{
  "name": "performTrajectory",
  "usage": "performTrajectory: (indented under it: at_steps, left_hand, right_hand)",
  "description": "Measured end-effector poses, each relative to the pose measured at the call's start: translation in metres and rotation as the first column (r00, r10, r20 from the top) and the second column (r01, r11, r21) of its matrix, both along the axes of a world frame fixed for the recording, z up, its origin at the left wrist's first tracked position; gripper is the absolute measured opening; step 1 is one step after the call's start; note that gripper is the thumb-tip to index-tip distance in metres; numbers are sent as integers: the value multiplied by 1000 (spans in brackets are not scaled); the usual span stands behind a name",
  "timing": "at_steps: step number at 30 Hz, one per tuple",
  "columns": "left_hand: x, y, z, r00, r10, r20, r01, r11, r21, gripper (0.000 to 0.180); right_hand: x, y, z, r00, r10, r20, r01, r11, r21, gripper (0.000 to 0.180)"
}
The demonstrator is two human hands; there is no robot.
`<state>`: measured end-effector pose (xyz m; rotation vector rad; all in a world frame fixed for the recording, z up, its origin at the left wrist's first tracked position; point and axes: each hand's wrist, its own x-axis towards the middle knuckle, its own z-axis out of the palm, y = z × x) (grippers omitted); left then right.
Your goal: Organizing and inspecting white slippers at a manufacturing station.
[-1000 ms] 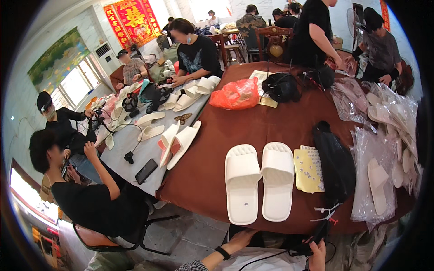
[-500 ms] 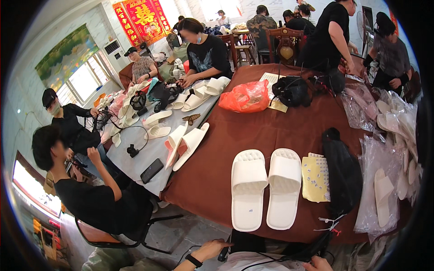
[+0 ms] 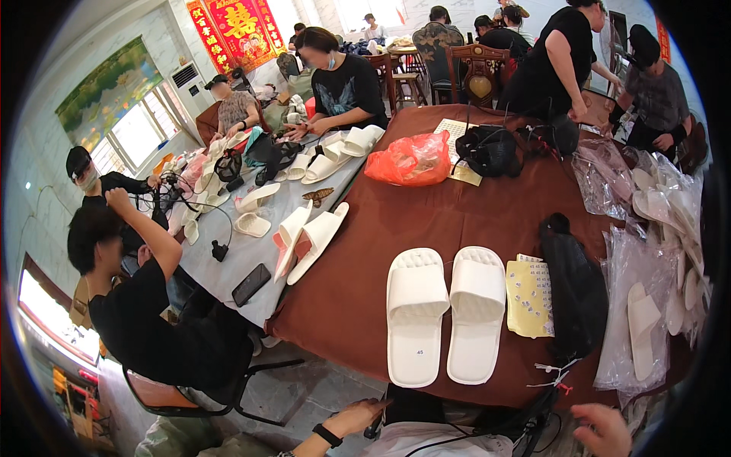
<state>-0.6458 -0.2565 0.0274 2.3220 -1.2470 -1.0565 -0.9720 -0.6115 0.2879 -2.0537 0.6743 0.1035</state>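
Two white slippers lie side by side at the near edge of the brown-covered table, toes pointing away. The left slipper (image 3: pixel 416 320) has a small round sticker on its insole; the right slipper (image 3: pixel 477 316) shows none. Below the table edge, my left hand (image 3: pixel 354 417), with a black band on its wrist, has its fingers closed at a dark object that I cannot make out. My right hand (image 3: pixel 603 430) is raised near the lower right edge of the table, fingers loosely apart, with nothing visible in it. A yellow sticker sheet (image 3: pixel 531 297) lies beside the right slipper.
A black cloth bag (image 3: pixel 572 293) lies right of the sheet, beside slippers in clear plastic bags (image 3: pixel 643 320). An orange-red plastic bag (image 3: pixel 409 160) sits farther back. A grey-topped table (image 3: pixel 251 240) on the left holds slippers, a phone (image 3: pixel 251 284) and cables. Several people work around.
My right hand has risen from my lap and moved right. My left hand stays almost in place. A person seated at left has raised an arm to head height. The slippers have not been moved.
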Motion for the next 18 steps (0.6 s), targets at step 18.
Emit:
performTrajectory:
  at_steps: [18]
  left_hand:
    - [-11, -16, -20, 995, -89, 50, 94, 988, -118, 57]
  right_hand:
    - [9, -69, 106, 997, -9, -72, -40, 761, -648, 35]
